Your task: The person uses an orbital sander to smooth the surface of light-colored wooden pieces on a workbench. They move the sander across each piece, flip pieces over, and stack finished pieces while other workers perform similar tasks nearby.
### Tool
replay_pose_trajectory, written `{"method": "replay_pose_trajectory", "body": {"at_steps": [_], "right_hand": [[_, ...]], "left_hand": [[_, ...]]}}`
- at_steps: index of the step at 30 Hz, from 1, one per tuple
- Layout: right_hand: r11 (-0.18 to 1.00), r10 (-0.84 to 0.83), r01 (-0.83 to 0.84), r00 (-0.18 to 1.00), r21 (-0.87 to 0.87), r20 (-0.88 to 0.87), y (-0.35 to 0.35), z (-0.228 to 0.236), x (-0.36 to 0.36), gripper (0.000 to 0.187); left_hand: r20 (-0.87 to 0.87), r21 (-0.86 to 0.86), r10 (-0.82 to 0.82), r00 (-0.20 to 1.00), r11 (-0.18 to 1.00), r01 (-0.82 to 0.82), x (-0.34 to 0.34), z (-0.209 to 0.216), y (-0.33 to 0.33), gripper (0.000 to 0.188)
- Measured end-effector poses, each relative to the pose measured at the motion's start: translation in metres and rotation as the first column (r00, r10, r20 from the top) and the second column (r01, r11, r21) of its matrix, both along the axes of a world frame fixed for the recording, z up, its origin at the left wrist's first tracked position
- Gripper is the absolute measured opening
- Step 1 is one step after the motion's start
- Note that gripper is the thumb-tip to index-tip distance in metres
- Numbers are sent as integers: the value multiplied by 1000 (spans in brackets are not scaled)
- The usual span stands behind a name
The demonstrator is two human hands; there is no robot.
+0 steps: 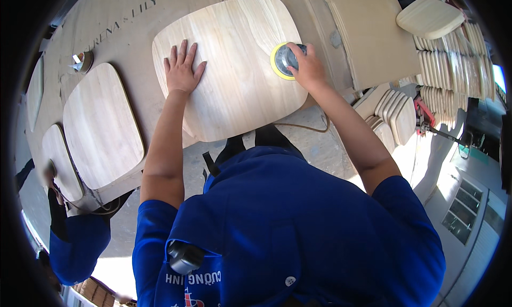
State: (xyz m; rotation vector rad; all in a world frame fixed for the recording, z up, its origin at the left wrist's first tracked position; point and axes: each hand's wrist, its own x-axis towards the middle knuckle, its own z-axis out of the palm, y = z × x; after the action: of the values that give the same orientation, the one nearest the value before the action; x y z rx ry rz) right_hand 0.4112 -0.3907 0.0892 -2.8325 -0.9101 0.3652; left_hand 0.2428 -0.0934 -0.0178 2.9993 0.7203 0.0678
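Note:
A pale wooden panel with rounded corners (234, 83) lies flat on the cardboard-covered table in front of me. My left hand (183, 69) rests on its left part, fingers spread flat and holding nothing. Near the panel's right edge, my right hand (309, 67) is wrapped round a round sander (278, 61) with a dark top and a yellow rim. The sander's pad sits on the wood; its underside is hidden. A thin hose (304, 128) hangs below the table edge beneath my right forearm.
Another rounded panel (104, 125) lies to the left, near a tape roll (82, 62). At far left a co-worker in blue (80, 245) works on a smaller panel (61, 160). Cardboard sheets (368, 35) lie at right, beyond which stand stacked wooden panels (453, 67).

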Motion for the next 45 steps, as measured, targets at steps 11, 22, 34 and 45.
{"method": "replay_pose_trajectory", "body": {"at_steps": [11, 22, 34, 45], "right_hand": [[977, 194, -188, 980, 104, -49, -53, -2, -31, 62], [932, 363, -359, 914, 54, -183, -74, 10, -78, 66], [992, 126, -128, 989, -21, -78, -16, 7, 50, 63], [986, 168, -169, 983, -9, -73, 21, 1, 43, 63]], "left_hand": [[-3, -5, 6, 1000, 1000, -6, -1, -1, -1, 65], [-34, 8, 8, 999, 1000, -8, 0, 2, -1, 66], [-23, -13, 3, 1000, 1000, -3, -1, 7, -3, 65], [-27, -88, 22, 999, 996, -24, -1, 11, -2, 65]]}}
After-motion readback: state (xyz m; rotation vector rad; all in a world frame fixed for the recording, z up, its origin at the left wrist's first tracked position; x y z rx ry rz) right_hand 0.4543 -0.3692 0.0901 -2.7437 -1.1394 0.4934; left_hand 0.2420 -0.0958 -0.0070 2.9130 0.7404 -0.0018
